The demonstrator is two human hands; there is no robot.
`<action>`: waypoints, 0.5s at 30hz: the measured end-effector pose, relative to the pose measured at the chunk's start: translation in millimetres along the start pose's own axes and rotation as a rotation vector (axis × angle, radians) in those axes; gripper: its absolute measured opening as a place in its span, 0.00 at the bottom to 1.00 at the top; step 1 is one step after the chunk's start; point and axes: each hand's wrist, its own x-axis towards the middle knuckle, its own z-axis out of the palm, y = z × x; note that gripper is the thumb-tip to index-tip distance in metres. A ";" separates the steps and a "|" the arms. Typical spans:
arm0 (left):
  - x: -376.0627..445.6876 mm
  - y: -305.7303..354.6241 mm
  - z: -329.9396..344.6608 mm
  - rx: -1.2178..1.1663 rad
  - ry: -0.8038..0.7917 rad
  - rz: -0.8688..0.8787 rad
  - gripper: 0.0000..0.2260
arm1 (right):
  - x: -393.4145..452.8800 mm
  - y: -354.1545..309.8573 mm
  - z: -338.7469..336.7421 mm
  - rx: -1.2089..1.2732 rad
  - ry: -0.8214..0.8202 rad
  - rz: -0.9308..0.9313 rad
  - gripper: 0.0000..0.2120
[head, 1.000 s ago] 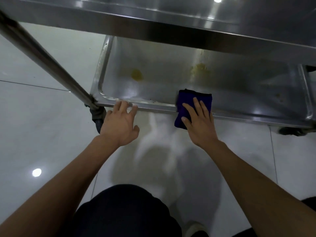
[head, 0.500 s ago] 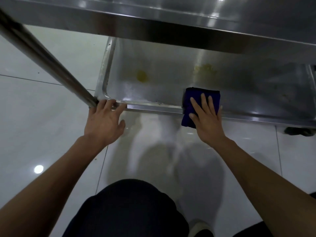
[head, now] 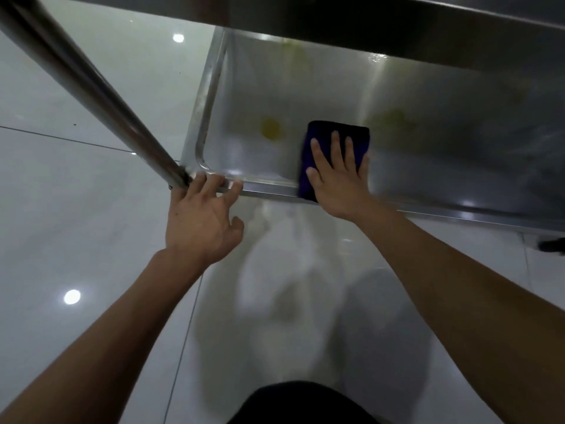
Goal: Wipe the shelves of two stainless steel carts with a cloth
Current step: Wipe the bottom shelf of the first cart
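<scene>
The lower shelf (head: 428, 154) of the stainless steel cart fills the upper right of the frame, a shallow tray with a raised rim, and I am looking at it from under the darker shelf above (head: 397, 22), which cuts across the top edge. A slanted cart leg (head: 91, 87) runs from the upper left down to the tray's near left corner. My left hand (head: 201, 221) sits at that corner, just left of centre, its fingers curled over the rim where the leg meets it; I judge that grip is there to brace the cart so it does not roll while I push. My right hand (head: 339, 179) lies flat with fingers spread, pressing the dark blue cloth (head: 330, 133) onto the shelf near the middle of the frame; the open palm spreads pressure across the folded pad. The cloth's near end hangs over the front rim, so part of it is not yet on the steel. It lies between two yellowish marks: a small bright stain (head: 270, 130) just to its left and a fainter smear (head: 391, 120) just to its right, with more pale streaks toward the back. I take this shelf as barely begun, and the marks as the next targets.
</scene>
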 end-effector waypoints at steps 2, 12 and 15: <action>-0.1 -0.6 -1.8 -0.011 -0.010 0.010 0.28 | 12.2 -29.1 4.8 0.011 0.005 -0.045 0.28; -4.7 -39.2 1.5 -0.151 -0.013 0.017 0.23 | 27.7 -79.8 0.5 0.248 0.022 -0.041 0.30; -4.8 -30.2 5.5 -0.162 -0.004 0.002 0.25 | 30.3 -89.7 -0.4 0.152 0.027 -0.128 0.26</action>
